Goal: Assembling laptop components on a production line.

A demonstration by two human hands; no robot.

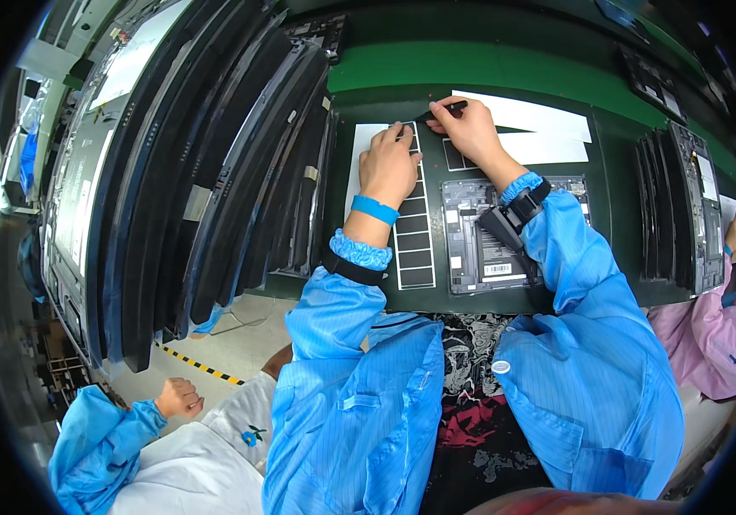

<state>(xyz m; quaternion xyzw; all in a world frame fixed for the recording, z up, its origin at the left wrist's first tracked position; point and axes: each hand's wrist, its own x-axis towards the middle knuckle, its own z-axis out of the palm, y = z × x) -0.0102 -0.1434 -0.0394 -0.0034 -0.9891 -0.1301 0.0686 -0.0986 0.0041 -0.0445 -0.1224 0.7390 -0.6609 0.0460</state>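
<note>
My left hand (389, 163) presses flat on a white sheet (413, 232) lined with black rectangular stickers, near its top end. Just to its right, my right hand (469, 129) pinches a thin black strip (438, 112) and lifts it off the sheet's upper edge. An opened flat device (484, 236) with its insides showing lies on the green work surface under my right wrist. Both arms wear blue sleeves, with a blue band on the left wrist and a black strap on the right.
Leaning black panels (214, 172) fill a rack on the left. More upright panels (681, 206) stand on the right. White sheets (539, 116) lie behind my hands. One person in blue and white (179, 399) sits lower left, another in pink (728, 318) at right.
</note>
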